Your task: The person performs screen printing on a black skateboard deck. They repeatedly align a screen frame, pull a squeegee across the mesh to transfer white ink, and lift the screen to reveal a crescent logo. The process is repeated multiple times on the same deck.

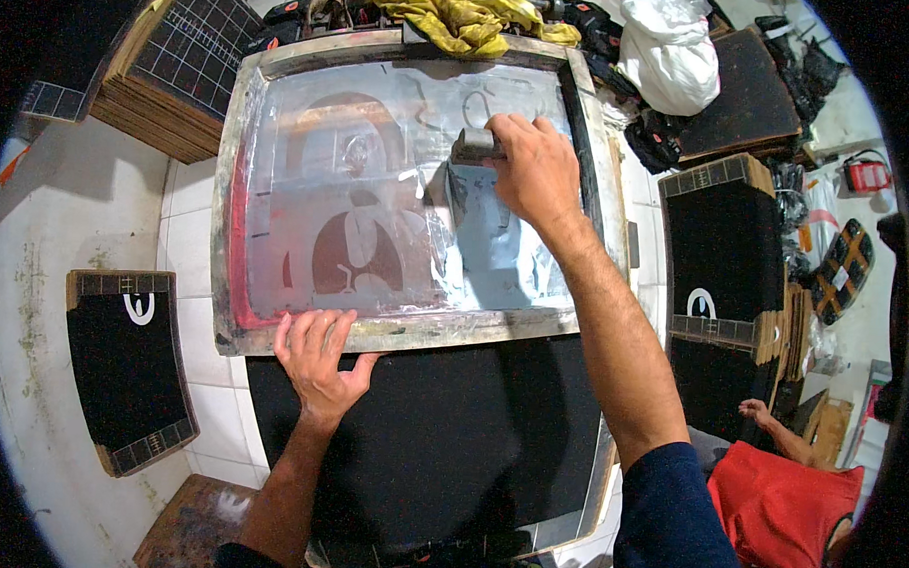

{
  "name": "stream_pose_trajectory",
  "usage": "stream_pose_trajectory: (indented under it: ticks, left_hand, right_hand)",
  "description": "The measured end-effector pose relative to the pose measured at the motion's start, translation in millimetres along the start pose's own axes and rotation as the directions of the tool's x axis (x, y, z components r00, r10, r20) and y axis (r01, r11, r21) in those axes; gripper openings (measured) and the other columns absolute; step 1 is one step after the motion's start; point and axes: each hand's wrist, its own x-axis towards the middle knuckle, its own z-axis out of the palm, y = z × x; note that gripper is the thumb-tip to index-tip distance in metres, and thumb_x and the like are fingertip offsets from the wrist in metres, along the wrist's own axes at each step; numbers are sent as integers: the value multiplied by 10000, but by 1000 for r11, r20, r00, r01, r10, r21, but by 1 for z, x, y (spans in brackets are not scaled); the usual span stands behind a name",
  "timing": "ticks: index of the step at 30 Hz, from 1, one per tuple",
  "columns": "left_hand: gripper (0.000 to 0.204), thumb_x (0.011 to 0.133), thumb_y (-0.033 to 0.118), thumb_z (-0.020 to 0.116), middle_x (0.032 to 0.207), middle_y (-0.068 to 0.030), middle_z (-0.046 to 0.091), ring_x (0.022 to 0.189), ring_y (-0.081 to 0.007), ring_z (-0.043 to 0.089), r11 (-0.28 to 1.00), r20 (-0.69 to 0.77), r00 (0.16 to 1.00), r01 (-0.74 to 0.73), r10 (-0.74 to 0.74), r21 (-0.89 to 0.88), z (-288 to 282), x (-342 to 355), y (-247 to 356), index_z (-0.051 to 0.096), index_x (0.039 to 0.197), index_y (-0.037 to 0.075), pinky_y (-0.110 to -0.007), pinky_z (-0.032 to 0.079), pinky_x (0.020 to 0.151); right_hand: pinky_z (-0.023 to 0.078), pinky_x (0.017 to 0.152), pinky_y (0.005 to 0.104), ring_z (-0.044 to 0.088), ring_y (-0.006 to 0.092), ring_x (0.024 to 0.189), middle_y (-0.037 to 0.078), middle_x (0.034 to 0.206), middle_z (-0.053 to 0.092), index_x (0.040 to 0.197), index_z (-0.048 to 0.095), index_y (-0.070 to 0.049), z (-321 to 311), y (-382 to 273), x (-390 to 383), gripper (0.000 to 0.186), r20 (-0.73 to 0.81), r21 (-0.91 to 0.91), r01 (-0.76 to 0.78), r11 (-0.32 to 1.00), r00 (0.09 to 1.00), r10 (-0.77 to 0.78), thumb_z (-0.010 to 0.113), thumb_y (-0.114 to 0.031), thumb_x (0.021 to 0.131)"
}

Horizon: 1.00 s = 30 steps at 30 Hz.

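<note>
No readable text; white arched emblems [139, 308] on left black panel [119, 372] and right black panel [721, 243] (wordless).

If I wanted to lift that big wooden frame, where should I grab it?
Probably by its near rail, coming from the person's side: that straight, narrow bar faces the person, and the left hand has its fingers over it.

Squeegee [475, 145] within right fingers [521, 129], over screen frame [453, 334]; left fingers [316, 332] on frame's near edge. Beyond right fingers: cloth [449, 18]; to their right: panels [726, 243]. Left of left fingers: lone board [121, 373].
</note>
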Motion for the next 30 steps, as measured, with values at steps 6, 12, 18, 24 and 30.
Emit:
stream_pose_trajectory:
  ticks: [6,12,18,24,30]
  left_hand:
    - [579,718,358,885,1162,-37,665,1201,-251,574,1000,16,1000,9,-9,-2,0,1,0,707,1213,118,-555,279,1168]
    - [536,713,330,837,1159,-46,658,1176,-280,591,1000,-22,1000,-8,8,-6,-1,2,1,697,1183,114,-558,292,1174]
    - [540,723,332,835,1159,-52,652,1187,-278,582,1000,-16,1000,-4,4,-1,0,1,1,693,1196,115,-562,300,1169]
    - [582,721,340,884,1146,-45,641,1194,-259,568,1000,-15,1000,-13,13,-8,-1,2,2,695,1222,110,-563,276,1172]
    - [530,747,307,847,1163,-82,630,1178,-296,579,999,6,1000,-6,6,-41,-6,3,3,680,1200,89,-575,300,1169]
  right_hand:
    - [479,775,472,618,322,947,60,956,643,984,619,-123,-57,-49,-85,292,273,2,-70,998,960,67,693,7,733]
    - [493,772,483,626,327,970,70,957,660,974,625,-113,-29,-14,-20,269,239,53,-77,996,969,62,709,-8,742]
    - [482,776,468,622,320,953,70,955,656,986,608,-111,-16,-16,-22,275,141,-70,-55,996,988,65,707,-4,753]
    - [456,817,423,575,276,895,42,923,594,1028,629,-116,-68,-66,-116,275,204,14,-80,997,976,76,672,0,782]
    - [456,832,409,564,272,912,50,939,578,1042,635,-110,-69,-59,-120,272,179,48,-45,998,983,36,664,4,797]
